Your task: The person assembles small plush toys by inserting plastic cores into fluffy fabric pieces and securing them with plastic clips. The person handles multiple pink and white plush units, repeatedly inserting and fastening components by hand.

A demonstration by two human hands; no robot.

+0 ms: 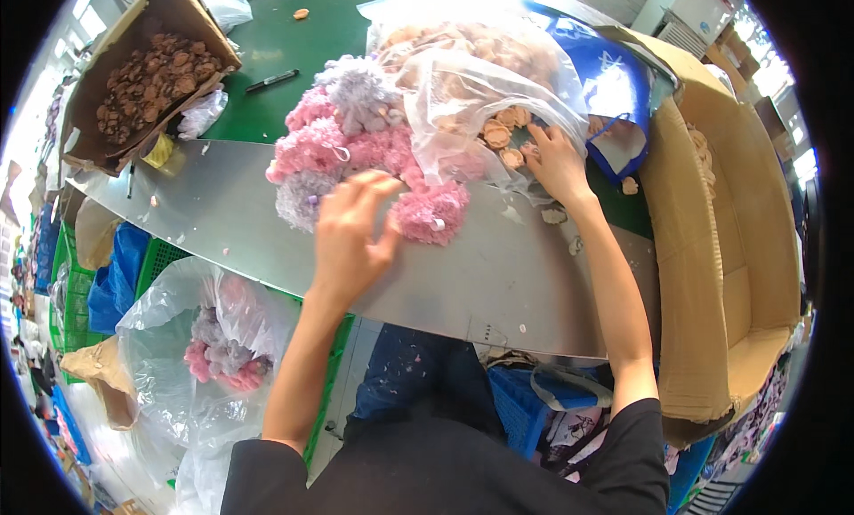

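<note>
Above the near edge of the plush pile, my left hand [356, 232] is open, thumb apart from the other fingers. Beneath and beyond it lie fluffy pink plush pieces [378, 150] and grey ones [356, 92], some with small white loops. One pink piece [431, 214] sits just right of that hand. My right hand [560, 166] reaches to the mouth of a clear plastic bag [463, 101], its fingers bent but apart. Close to its fingertips are several round peach-coloured pieces [498, 134]; more fill the bag. Its fingertips partly hide whatever they touch.
A cardboard box [84, 79] of brownish pieces stands at the far left, near a black marker [272, 81]. A tall open carton [689, 275] borders the right side, beside a blue bag [614, 88]. Below left, a clear bag [151, 337] holds more plush.
</note>
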